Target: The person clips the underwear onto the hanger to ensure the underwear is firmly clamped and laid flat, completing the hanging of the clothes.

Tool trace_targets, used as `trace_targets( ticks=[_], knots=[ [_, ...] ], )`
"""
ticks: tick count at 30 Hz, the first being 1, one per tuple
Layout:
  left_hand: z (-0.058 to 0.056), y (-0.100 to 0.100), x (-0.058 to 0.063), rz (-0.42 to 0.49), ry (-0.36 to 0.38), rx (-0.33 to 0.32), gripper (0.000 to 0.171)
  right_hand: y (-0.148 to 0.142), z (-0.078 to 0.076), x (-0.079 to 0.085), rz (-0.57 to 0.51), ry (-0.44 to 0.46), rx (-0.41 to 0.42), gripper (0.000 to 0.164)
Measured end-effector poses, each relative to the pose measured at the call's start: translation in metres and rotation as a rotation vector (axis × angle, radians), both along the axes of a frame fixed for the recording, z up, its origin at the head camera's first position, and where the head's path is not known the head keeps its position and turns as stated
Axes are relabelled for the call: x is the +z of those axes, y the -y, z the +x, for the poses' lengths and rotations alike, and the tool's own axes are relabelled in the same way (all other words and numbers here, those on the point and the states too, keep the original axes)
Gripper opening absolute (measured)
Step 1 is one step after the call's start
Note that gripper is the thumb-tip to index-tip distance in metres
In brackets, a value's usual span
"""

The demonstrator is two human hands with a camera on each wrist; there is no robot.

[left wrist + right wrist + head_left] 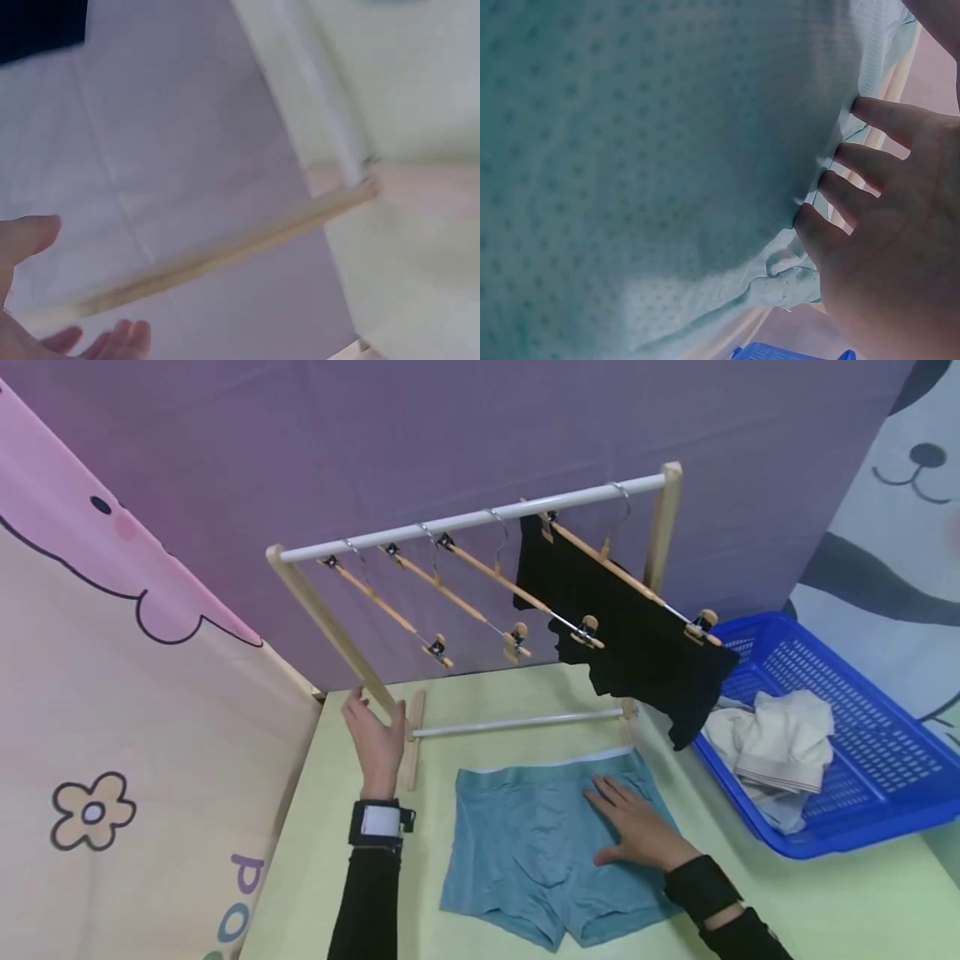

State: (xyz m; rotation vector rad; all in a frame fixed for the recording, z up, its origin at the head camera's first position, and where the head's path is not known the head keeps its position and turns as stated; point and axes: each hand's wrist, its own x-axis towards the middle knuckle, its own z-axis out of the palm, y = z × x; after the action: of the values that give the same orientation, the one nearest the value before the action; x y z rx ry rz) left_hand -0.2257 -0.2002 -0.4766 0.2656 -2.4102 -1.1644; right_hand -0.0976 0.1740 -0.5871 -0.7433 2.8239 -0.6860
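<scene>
Blue-green boxer briefs (517, 835) lie spread out on the table, waistband toward the rack. My right hand (637, 822) rests on their right half with its fingers straight and spread. In the right wrist view, fingertips (821, 217) touch the dotted blue-green cloth. My left hand (377, 739) is at the lower part of the rack's left wooden post (330, 627). Blurred in the left wrist view, the post runs between the thumb and the loosely bent fingers, which stand apart.
Several bare clip hangers (472, 575) and one with a black garment (615, 618) hang from the rack's white top rod (465, 518). A blue basket (892, 760) holding crumpled white and grey cloth (787, 735) stands at the right. A patterned curtain (150, 693) borders the left side.
</scene>
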Motion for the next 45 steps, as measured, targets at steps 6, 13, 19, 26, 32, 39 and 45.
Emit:
trace_targets(
  ticks=[6, 13, 19, 26, 32, 39, 45],
  knots=[
    [-0.034, 0.019, 0.029, 0.067, -0.043, 0.063, 0.076, 0.002, 0.000, -0.007, -0.018, 0.019, 0.008, 0.103],
    [-0.053, 0.027, 0.033, 0.065, -0.022, 0.102, 0.053, 0.006, 0.002, -0.006, -0.054, 0.039, 0.009, 0.103],
    [-0.058, 0.029, 0.031, 0.032, -0.011, 0.118, 0.037, 0.007, 0.002, -0.006, -0.075, 0.040, 0.010, 0.102],
    [-0.059, 0.030, 0.032, 0.026, -0.025, 0.092, 0.034, 0.004, -0.007, 0.008, -0.114, 0.088, -0.047, 0.091],
    [-0.061, 0.025, 0.031, 0.026, -0.027, 0.082, 0.031, 0.004, -0.033, 0.079, -0.304, -0.076, -0.248, 0.061],
    [-0.066, 0.022, 0.030, 0.023, -0.056, 0.085, 0.030, 0.014, -0.058, 0.183, -0.602, -0.300, -0.344, 0.064],
    [-0.065, 0.024, 0.029, -0.016, -0.079, 0.088, 0.031, 0.030, -0.074, 0.220, -0.607, -0.448, -0.357, 0.068]
  ],
)
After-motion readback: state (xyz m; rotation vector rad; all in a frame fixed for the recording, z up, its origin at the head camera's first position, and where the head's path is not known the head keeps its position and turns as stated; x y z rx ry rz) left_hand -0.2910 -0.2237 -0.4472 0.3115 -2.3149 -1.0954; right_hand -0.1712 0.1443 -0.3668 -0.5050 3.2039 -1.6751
